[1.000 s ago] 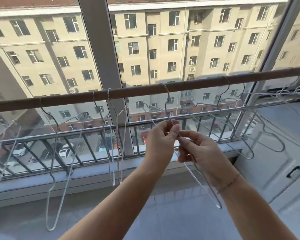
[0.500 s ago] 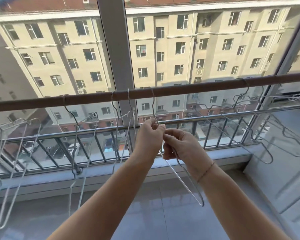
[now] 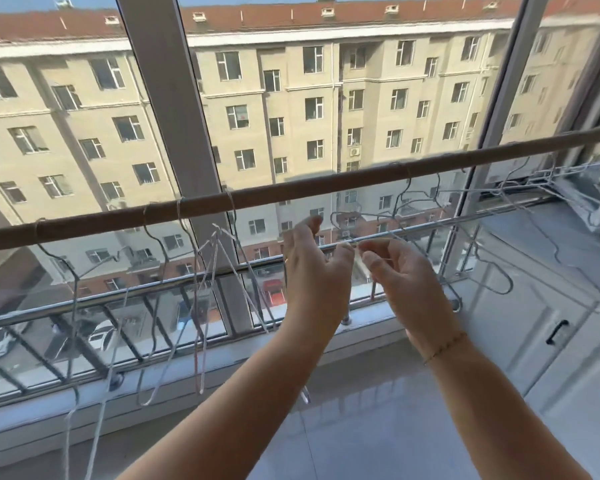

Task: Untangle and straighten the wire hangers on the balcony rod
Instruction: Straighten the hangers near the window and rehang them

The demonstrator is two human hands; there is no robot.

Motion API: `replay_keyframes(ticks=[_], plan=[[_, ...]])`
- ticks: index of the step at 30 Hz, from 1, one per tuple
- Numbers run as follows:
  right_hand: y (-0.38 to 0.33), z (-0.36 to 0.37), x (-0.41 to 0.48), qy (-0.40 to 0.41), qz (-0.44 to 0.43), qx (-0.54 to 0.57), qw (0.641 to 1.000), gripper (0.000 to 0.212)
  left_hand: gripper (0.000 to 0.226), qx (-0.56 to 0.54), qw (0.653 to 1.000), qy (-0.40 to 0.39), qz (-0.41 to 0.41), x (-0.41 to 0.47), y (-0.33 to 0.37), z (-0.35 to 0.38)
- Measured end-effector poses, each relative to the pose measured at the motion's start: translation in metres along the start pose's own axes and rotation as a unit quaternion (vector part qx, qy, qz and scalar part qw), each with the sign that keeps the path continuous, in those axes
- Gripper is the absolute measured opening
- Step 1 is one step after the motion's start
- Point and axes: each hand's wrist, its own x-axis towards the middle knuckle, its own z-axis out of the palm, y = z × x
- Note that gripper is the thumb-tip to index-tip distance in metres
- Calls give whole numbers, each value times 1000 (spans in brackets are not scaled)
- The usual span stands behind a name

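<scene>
A brown rod (image 3: 326, 183) crosses the balcony window. Several thin wire hangers (image 3: 219, 244) hang from it in a loose bunch left of centre. Another hanger (image 3: 73, 282) hangs alone further left. To the right, a tangle of hangers (image 3: 409, 202) spreads from the rod toward the corner. My left hand (image 3: 312, 268) and my right hand (image 3: 402, 275) are raised side by side between the bunch and the tangle, fingers relaxed and loosely bent. One thin wire of the tangle runs just above their fingertips; whether it touches them is unclear.
A steel railing (image 3: 174, 278) runs behind the glass below the rod. A wide grey window post (image 3: 174, 98) stands behind the left bunch. A white cabinet (image 3: 551, 306) with a dark handle fills the right side. The sill (image 3: 187, 375) lies below.
Both hands have let go of the hanger they pinched; it now hangs with the left bunch. The hands have moved right toward the tangle and the view has tilted up.
</scene>
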Motion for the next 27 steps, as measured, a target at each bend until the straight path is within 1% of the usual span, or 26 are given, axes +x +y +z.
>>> replay_keyframes(ticks=[4,7,10,12,14,16,19,20,23,24,27], plan=[[5,-48,17,75,-41,-50,995,16,42,0,999,-52,-16,8,7,36],[14,-83,30,117,-52,-97,987,16,40,-15,998,-66,-21,15,18,70],[26,-116,45,128,-55,-141,980,19,39,-28,997,-73,-23,21,31,107],[37,-139,56,104,-47,-190,975,23,40,-46,994,-86,-37,23,41,133],[49,-160,67,59,-14,-213,975,28,41,-51,993,-94,-55,27,45,160],[61,-175,75,2,21,-194,981,28,42,-43,992,-82,-83,32,44,186],[77,-187,82,-62,39,-168,983,17,30,-31,989,-44,-134,38,38,216],[81,-190,84,-78,42,-154,984,13,30,-36,987,-38,-150,39,36,223],[86,-193,92,-114,34,-102,988,8,43,-71,981,-31,-179,41,35,239],[85,-193,96,-124,28,-88,988,6,44,-87,979,-27,-181,43,36,242],[78,-190,109,-127,25,-50,990,12,42,-137,974,-17,-180,57,43,246]])
